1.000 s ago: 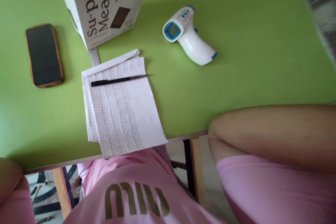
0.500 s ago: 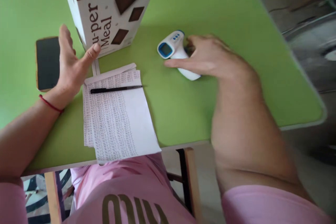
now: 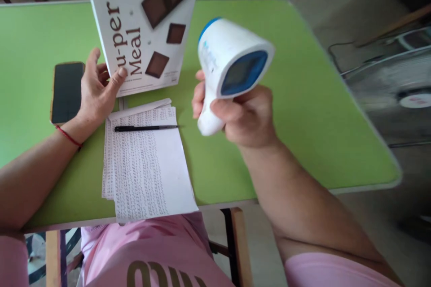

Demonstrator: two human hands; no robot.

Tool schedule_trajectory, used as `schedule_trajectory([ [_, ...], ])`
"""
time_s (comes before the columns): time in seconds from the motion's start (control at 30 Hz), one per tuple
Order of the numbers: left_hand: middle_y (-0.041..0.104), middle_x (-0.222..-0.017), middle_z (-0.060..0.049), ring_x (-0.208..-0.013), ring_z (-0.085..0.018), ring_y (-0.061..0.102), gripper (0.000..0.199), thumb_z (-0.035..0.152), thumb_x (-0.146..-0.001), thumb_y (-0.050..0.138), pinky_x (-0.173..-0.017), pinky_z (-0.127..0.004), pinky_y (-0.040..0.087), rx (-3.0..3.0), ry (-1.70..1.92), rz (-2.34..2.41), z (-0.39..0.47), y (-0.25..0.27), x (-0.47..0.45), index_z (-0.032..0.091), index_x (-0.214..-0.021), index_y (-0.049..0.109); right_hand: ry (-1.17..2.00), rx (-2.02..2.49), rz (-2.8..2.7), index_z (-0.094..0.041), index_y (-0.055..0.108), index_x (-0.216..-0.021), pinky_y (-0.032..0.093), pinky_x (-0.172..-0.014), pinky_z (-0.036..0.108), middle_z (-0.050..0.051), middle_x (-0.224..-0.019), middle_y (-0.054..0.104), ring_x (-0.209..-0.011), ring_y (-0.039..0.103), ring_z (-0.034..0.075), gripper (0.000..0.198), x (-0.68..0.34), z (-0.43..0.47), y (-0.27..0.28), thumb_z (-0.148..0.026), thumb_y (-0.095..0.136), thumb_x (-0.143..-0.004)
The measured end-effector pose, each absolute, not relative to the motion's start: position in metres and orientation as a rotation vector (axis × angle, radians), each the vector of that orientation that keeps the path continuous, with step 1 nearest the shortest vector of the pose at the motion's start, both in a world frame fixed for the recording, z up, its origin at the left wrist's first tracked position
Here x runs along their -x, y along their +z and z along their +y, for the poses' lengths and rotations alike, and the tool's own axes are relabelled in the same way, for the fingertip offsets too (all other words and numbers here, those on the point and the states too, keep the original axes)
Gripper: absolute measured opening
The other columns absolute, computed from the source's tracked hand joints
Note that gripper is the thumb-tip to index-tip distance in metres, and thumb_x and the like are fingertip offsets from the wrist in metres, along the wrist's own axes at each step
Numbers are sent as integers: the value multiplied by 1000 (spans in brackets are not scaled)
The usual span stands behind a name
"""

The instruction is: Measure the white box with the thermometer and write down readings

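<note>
A white and blue infrared thermometer point(image 3: 232, 60) is raised above the table, its small screen turned toward me. My right hand point(image 3: 247, 114) is closed round its handle. At the left, my left hand point(image 3: 97, 89) grips the lower left edge of a white and brown NutriMotion box point(image 3: 134, 22). The thumb presses on the box's front, while some of the fingers are hidden behind its side. The box stands upright with its printed face toward me.
Handwritten sheets point(image 3: 148, 175) lie at the front edge of the green table point(image 3: 296, 143), with a black pen point(image 3: 144, 128) across them. A phone point(image 3: 68, 92) rests beside my left hand. A fan-like round object point(image 3: 415, 98) is beyond the right edge.
My right hand has taken hold of the thermometer and lifted it off the table toward me. My left hand has closed on the box's edge, and the box is turned more face-on.
</note>
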State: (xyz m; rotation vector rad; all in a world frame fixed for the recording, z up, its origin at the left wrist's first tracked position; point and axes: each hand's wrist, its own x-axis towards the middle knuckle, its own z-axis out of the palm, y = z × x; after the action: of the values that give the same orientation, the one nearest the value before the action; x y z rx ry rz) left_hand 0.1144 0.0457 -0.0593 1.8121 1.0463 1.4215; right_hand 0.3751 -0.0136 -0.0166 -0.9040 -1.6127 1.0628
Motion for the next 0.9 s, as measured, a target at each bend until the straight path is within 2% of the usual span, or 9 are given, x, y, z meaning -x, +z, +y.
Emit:
schedule_trajectory([
  [0.1,68,-108,-8,-111,-28,63,45,56,-87,60,-86,-42,54,-1819,1406,1102,27,-47,-120,22,-117,53,1394,783,-1489,-22,59,-77,45,-50,28,1,-70,61,-57,56,11,20,-351,-33,-19,-41,61,-81],
  [0.2,69,-105,-8,-106,-27,65,38,53,-91,57,-80,-40,57,-1828,1373,1105,15,-40,-122,21,-112,56,1482,909,-1427,-21,57,-74,44,-50,29,0,-68,57,-57,53,12,27,-342,-40,-27,-47,62,-80],
  [0.3,68,-106,-9,-103,-27,66,38,53,-90,58,-78,-39,58,-1838,1316,1064,12,-39,-121,21,-111,57,1478,1000,-1431,-21,54,-70,43,-52,29,-2,-64,51,-58,50,11,31,-341,-38,-36,-49,65,-78],
  [0.4,67,-109,-10,-105,-29,66,41,55,-89,59,-81,-40,59,-1837,1297,1019,14,-42,-119,21,-111,57,1449,1028,-1434,-21,57,-76,44,-56,29,-2,-67,52,-61,50,11,31,-339,-35,-41,-50,68,-77],
  [0.57,68,-109,-10,-107,-30,65,48,57,-85,63,-81,-40,59,-1818,1273,1029,16,-46,-118,21,-114,56,1426,1018,-1412,-21,58,-77,43,-54,29,-3,-64,51,-58,49,11,35,-336,-36,-47,-54,69,-75],
  [0.73,68,-108,-11,-107,-32,65,47,58,-84,63,-81,-43,59,-1829,1276,1038,16,-46,-118,20,-111,56,1390,1055,-1397,-21,60,-77,45,-55,30,-3,-64,55,-58,51,12,37,-338,-36,-49,-57,69,-75],
  [0.9,68,-106,-11,-104,-30,66,44,56,-85,63,-80,-41,59,-1840,1286,1018,16,-47,-117,20,-109,57,1393,1046,-1402,-20,66,-85,45,-55,30,-1,-69,61,-60,54,12,38,-339,-36,-45,-56,69,-74],
])
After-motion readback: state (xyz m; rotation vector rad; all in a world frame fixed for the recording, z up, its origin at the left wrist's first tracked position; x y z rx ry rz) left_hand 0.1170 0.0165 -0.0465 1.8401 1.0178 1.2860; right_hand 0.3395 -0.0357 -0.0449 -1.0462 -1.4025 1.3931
